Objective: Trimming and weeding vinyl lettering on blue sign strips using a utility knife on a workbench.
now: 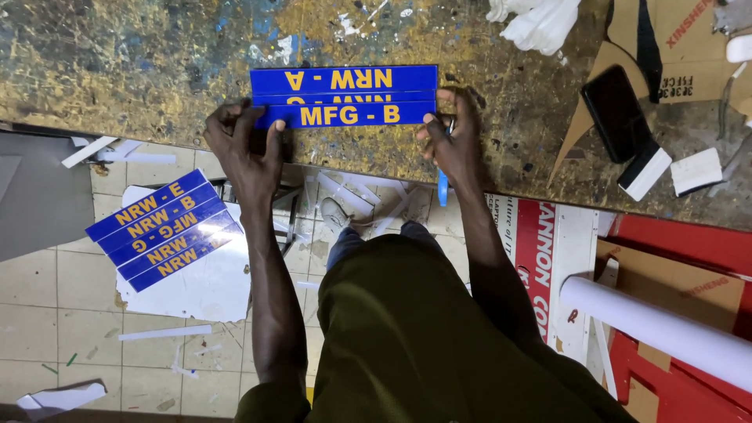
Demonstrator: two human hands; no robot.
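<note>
A long blue sign strip with yellow lettering (345, 115) lies on the paint-stained workbench (141, 70), overlapping two more blue strips (343, 79) just behind it. My left hand (244, 145) pinches the front strip's left end. My right hand (452, 133) holds its right end and also grips a blue-handled tool (442, 186) that points down past the bench edge; I cannot tell what kind of tool it is.
A fanned stack of blue lettered strips (160, 231) rests on a white sheet on the tiled floor at the left. A black phone (617, 111), cardboard pieces (666, 47), small white blocks (695, 170) and crumpled white backing (540, 22) lie on the bench at the right. A white roll (658, 329) leans below.
</note>
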